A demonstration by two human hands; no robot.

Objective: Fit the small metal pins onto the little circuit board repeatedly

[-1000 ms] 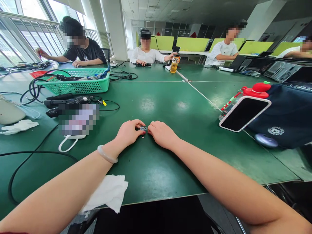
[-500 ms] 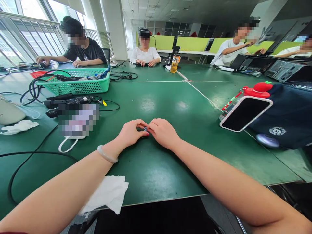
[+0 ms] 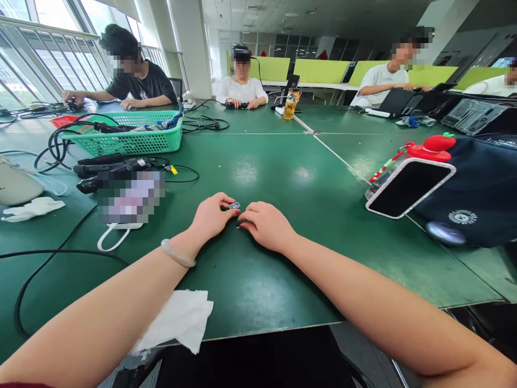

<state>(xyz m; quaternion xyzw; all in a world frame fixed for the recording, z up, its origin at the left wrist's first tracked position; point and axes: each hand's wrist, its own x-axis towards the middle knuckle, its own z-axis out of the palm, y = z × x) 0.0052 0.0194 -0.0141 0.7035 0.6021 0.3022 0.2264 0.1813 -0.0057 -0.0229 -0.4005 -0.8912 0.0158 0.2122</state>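
Observation:
My left hand (image 3: 211, 218) is closed, thumb and fingertips pinching a small dark board with white markings (image 3: 233, 206) just above the table. It looks like a little circuit board, too small to make out fully. Close by on the right is my right hand (image 3: 264, 225), its index finger and thumb apart and pointing at the left hand. A tiny dark-and-light piece (image 3: 237, 227) lies at the right thumb's tip; whether the thumb touches it I cannot tell. Both hands are low over the green table (image 3: 274, 285).
To the left are a blurred-out phone (image 3: 131, 198), black devices (image 3: 117, 171) and a green basket (image 3: 129, 141) with cables. White tissue (image 3: 181, 318) lies by my left forearm. A phone (image 3: 410, 187) leans near a dark bag (image 3: 480, 188) at right. Several people sit around the table.
My hands met at the little board, then came apart again. The right fingers have spread and lowered towards the tiny piece, while my left hand has drawn slightly left with the board.

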